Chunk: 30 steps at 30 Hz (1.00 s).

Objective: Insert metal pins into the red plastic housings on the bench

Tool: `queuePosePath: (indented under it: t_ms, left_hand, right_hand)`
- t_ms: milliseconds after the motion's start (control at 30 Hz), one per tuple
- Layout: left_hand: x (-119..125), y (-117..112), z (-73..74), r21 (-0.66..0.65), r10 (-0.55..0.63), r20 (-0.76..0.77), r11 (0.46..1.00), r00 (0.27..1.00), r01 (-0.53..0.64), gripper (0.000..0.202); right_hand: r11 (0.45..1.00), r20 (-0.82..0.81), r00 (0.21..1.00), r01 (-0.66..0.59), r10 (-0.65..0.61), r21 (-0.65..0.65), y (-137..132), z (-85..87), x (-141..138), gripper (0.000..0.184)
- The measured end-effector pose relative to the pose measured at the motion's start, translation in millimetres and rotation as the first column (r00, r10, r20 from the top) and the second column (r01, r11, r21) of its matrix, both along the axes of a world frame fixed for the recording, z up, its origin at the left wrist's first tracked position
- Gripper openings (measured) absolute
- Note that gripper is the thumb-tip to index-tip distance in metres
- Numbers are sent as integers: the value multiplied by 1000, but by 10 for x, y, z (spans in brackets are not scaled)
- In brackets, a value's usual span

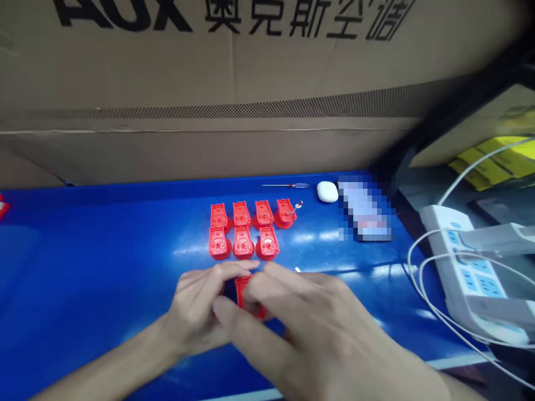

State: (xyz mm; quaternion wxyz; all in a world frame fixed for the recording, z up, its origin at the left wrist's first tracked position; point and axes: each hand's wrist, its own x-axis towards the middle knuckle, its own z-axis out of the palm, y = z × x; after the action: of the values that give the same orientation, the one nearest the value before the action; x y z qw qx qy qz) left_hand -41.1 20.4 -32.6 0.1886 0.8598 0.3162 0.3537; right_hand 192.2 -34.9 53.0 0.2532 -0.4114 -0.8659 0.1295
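Both my hands meet low in the middle of the head view, around a red plastic housing (pixel 242 291). My left hand (pixel 198 303) grips it from the left, with its index finger reaching across the top. The fingers of my right hand (pixel 298 314) are bent over the housing's right side and hide much of it. Whatever small piece the right fingertips might pinch cannot be made out. Just beyond stand similar red housings in two rows, such as a near one (pixel 243 243). From the far right housing (pixel 284 213) a small white-and-metal piece (pixel 297 206) sticks out.
On the blue tabletop (pixel 104 262) lie a thin screwdriver (pixel 297 185), a white rounded case (pixel 327 191) and a blurred-out phone-like object (pixel 365 209). A power strip (pixel 468 262) with looping white cables is at the right. A large cardboard box (pixel 167 72) walls off the back.
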Motion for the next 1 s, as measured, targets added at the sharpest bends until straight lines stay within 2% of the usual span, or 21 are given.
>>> queuePosePath:
  t_ms: [33, 100, 267, 400, 600, 767, 900, 1000]
  left_hand:
    - [-6, 0, -6, 36, -9, 42, 999, 999, 8, 44]
    - [-6, -2, -22, 89, -19, 81, 996, 996, 12, 46]
    - [22, -18, -32, 94, 28, 41, 995, 999, -32, 56]
    - [38, -17, 6, 83, 16, 22, 996, 1000, -18, 55]
    - [76, -10, 48, -64, -54, 55, 996, 997, 57, 87]
    - [40, -3, 22, -151, -144, 35, 977, 989, 147, 85]
    - [11, 3, 14, -225, -198, 26, 954, 980, 199, 95]
    - [18, -4, 8, -201, -193, 45, 959, 980, 198, 98]
  right_hand:
    - [999, -3, 999, -34, 34, 32, 112, 61, -45, 20]
    - [999, 9, 1000, -27, 27, 45, 187, 56, -72, 21]
    - [999, 29, 1000, -11, 13, -43, 36, -197, 57, 20]
    - [995, -34, 999, 39, -42, -93, -11, -307, 109, 18]
    - [992, -106, 992, 55, -67, -115, -4, -360, 144, 22]
    - [994, -119, 990, 58, -69, -92, -32, -393, 139, 20]
    - [997, -136, 989, 51, -59, -63, -78, -436, 142, 19]
    - [995, -135, 987, 78, -85, -57, -114, -448, 198, 23]
